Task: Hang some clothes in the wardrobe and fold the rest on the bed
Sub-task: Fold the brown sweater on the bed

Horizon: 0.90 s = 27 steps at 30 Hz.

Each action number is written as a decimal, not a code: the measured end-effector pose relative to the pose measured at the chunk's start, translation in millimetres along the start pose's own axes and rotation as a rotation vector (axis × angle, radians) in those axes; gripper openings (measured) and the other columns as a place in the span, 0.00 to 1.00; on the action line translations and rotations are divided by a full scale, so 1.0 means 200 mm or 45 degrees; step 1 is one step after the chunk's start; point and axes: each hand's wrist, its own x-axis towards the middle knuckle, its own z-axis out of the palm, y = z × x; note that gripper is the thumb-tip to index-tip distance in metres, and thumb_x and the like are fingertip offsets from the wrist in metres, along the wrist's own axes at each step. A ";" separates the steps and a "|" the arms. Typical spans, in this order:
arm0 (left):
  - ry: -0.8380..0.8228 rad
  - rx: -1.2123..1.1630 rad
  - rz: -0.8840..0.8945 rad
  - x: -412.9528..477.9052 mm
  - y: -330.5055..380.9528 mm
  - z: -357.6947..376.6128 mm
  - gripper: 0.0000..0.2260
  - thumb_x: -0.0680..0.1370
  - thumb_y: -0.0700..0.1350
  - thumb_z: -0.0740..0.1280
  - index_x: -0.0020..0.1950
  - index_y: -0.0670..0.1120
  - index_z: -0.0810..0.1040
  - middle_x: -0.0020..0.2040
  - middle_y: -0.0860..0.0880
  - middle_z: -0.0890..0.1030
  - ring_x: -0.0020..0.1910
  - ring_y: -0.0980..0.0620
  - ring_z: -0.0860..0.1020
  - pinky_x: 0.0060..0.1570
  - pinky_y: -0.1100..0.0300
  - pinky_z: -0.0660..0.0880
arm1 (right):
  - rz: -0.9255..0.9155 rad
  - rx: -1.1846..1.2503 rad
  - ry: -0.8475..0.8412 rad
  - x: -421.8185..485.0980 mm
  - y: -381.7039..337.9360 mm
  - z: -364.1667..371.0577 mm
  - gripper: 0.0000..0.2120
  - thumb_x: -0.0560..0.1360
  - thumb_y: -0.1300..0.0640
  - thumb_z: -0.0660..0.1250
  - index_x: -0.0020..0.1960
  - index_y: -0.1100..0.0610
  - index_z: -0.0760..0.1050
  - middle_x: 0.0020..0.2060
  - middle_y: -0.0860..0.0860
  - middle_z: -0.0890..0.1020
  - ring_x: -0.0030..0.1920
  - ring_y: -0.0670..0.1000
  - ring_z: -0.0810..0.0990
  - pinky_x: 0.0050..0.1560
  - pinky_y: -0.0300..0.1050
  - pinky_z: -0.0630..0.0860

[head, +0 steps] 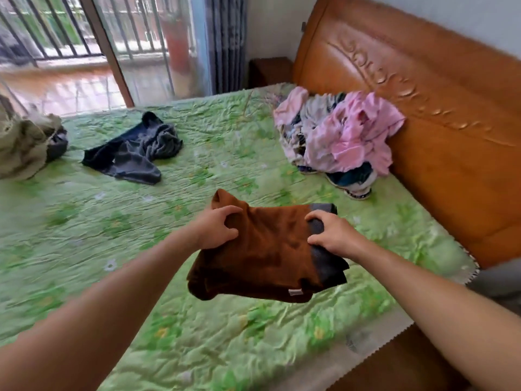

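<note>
Your left hand (218, 227) and right hand (337, 235) clamp curled fingers (231, 210) on one garment (267, 252); beyond it lie three more: dark heap (135, 153), pink heap (345, 136), olive heap (24, 145).

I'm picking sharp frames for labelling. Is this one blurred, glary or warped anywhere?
Head view: the brown garment and the left hand and right hand gripping it read fairly sharp. Head view: the bedspread softens toward the lower corners. Head view: daylight glares off the balcony floor. Head view: the wide lens makes the door frame lean.
</note>
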 end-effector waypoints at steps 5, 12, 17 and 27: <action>-0.007 0.152 0.241 0.03 0.53 -0.08 0.28 0.76 0.54 0.70 0.75 0.64 0.66 0.74 0.42 0.60 0.68 0.40 0.70 0.61 0.56 0.71 | 0.042 -0.127 0.119 -0.22 0.17 -0.40 0.31 0.66 0.49 0.76 0.67 0.43 0.71 0.59 0.50 0.80 0.53 0.53 0.78 0.48 0.41 0.69; -0.056 0.294 0.517 0.15 1.27 0.12 0.29 0.75 0.53 0.71 0.74 0.62 0.67 0.72 0.42 0.61 0.61 0.43 0.72 0.59 0.56 0.74 | 0.212 -0.097 0.272 -0.47 0.65 -0.85 0.31 0.67 0.51 0.76 0.67 0.43 0.69 0.54 0.50 0.79 0.48 0.52 0.77 0.41 0.44 0.71; -0.161 0.380 0.609 0.20 1.77 0.35 0.29 0.74 0.55 0.70 0.74 0.63 0.67 0.71 0.42 0.64 0.59 0.44 0.72 0.54 0.55 0.74 | 0.340 -0.001 0.348 -0.70 1.04 -1.11 0.28 0.68 0.55 0.75 0.65 0.43 0.71 0.55 0.51 0.78 0.49 0.54 0.79 0.44 0.48 0.78; -0.260 0.584 0.936 0.19 2.64 0.67 0.28 0.75 0.55 0.71 0.74 0.62 0.68 0.69 0.43 0.67 0.61 0.42 0.73 0.58 0.51 0.77 | 0.589 0.268 0.583 -1.15 1.56 -1.41 0.26 0.69 0.58 0.74 0.64 0.47 0.71 0.48 0.50 0.77 0.45 0.50 0.79 0.42 0.48 0.78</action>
